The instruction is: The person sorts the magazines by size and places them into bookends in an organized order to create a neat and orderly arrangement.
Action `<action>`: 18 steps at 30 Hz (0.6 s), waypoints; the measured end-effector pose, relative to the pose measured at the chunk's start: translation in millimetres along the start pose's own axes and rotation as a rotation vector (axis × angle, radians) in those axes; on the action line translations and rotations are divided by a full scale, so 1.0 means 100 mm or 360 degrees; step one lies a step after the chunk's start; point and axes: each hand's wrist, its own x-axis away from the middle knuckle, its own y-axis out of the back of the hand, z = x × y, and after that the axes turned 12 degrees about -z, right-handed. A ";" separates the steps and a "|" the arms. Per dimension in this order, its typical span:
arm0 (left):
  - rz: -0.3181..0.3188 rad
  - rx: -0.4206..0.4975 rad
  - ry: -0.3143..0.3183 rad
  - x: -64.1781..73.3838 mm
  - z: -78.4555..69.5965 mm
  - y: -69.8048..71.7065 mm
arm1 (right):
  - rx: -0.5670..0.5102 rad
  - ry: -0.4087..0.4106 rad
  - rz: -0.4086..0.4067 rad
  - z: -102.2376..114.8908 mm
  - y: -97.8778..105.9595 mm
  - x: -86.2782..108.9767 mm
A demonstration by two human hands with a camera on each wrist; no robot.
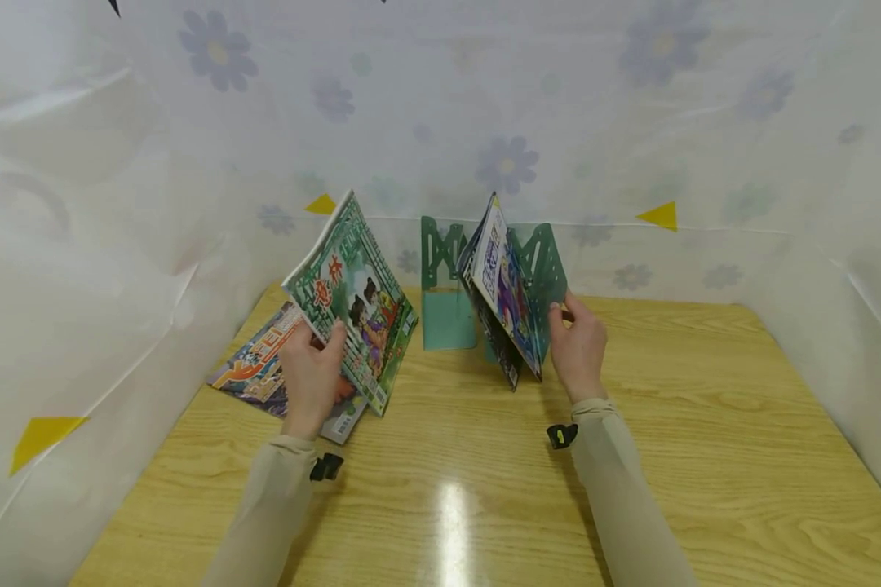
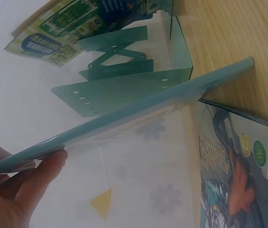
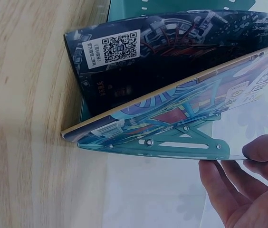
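Note:
My left hand (image 1: 310,381) grips a green-covered magazine (image 1: 370,306) by its lower left edge, tilted above the table. In the left wrist view this magazine (image 2: 119,116) appears nearly edge-on. Under it, a colourful magazine (image 1: 260,367) lies flat on the table. With thumb and fingers, my right hand (image 1: 580,346) pinches the right end plate (image 1: 551,269) of a green metal expanding bookend (image 1: 448,322). Leaning inside the bookend are a magazine with a bright illustrated cover (image 1: 502,277) and a dark one (image 3: 172,52) with a QR code, spread apart at the near edge.
The wooden table (image 1: 440,448) meets a white flower-printed sheet (image 1: 411,122) at its back and sides. Yellow triangles (image 1: 661,215) mark the sheet. A black band (image 1: 561,435) is at my right wrist, another (image 1: 326,466) at my left.

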 end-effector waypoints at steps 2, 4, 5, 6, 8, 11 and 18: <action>0.0001 0.0007 -0.0002 0.02 0.00 0.01 | 0.0005 -0.0003 -0.0003 0.00 0.00 0.00; -0.0008 0.0007 -0.0015 0.03 -0.01 0.02 | 0.0011 -0.0002 -0.0006 0.00 0.00 0.00; -0.0017 0.0003 -0.0023 0.04 -0.01 0.02 | 0.0010 -0.0003 -0.0008 0.01 0.00 0.00; -0.0022 0.0008 -0.0026 0.05 -0.01 0.03 | 0.0010 -0.0001 -0.0009 0.01 0.00 0.00; -0.0031 0.0022 -0.0027 0.06 -0.02 0.03 | 0.0001 0.0000 -0.0006 0.02 0.00 0.00; -0.0031 0.0029 -0.0015 0.09 -0.04 0.05 | -0.0015 0.0001 -0.0006 0.02 0.00 -0.01; 0.0001 0.0096 0.0064 0.15 -0.09 0.08 | -0.0006 -0.0011 0.0000 0.03 0.01 -0.01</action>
